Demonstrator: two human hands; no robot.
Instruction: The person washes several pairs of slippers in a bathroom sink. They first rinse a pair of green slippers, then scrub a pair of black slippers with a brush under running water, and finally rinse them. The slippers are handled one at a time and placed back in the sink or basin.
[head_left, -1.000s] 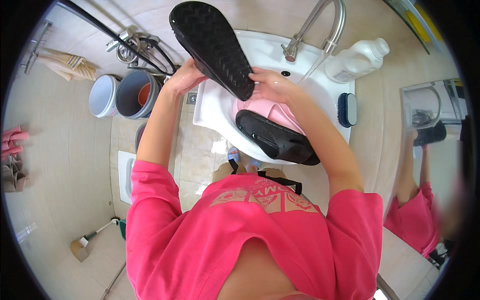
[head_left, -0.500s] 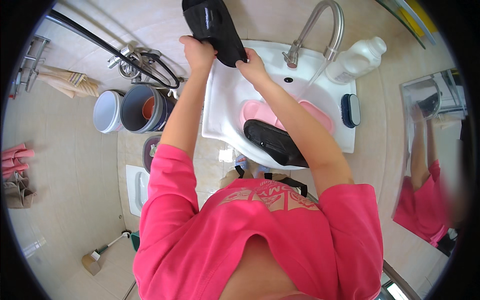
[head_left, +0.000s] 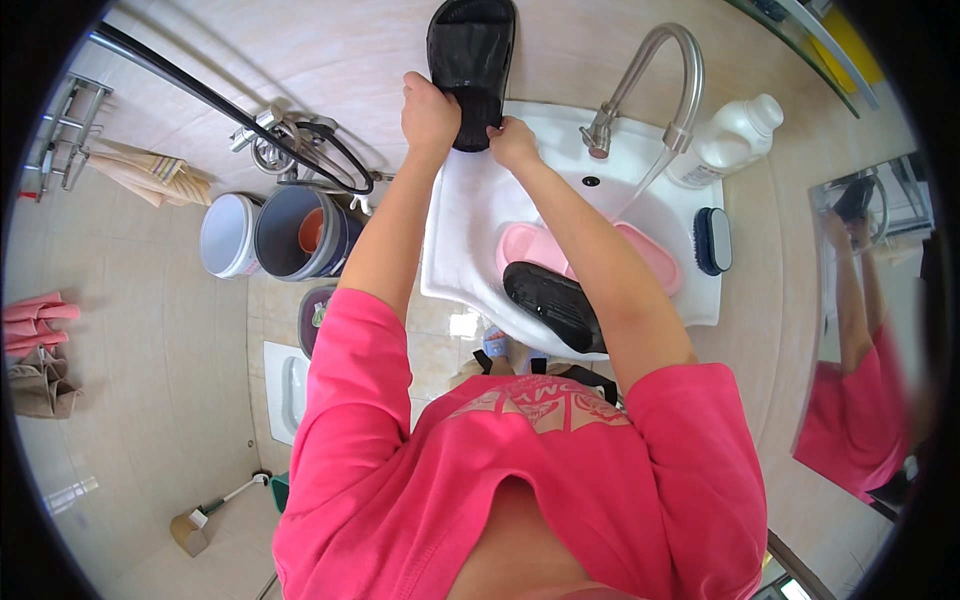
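Above the back left of the white washbasin (head_left: 452, 250), I hold up a black slide slipper (head_left: 472, 55) with both hands. My left hand (head_left: 430, 115) is closed on its left edge, and my right hand (head_left: 514, 142) pinches the right edge close to the lower end. Under my right forearm, a second black slipper (head_left: 548, 305) lies along the basin's front edge, partly hidden by the arm. A pair of pink slippers (head_left: 525, 245) rests in the bowl behind it, also crossed by my forearm.
Water runs from the curved metal tap (head_left: 690, 85) into the basin. A white bottle (head_left: 728, 142) and a dark-bristled brush (head_left: 712, 240) stand on the right rim. Left are two buckets (head_left: 285, 240), a shower hose (head_left: 335, 150) and a hanging cloth (head_left: 150, 172); a mirror (head_left: 860, 320) is at right.
The held slipper has swung from a leftward tilt to nearly straight and moved right, its face turning with it. Both hands keep hold. The whole view has shifted slightly.
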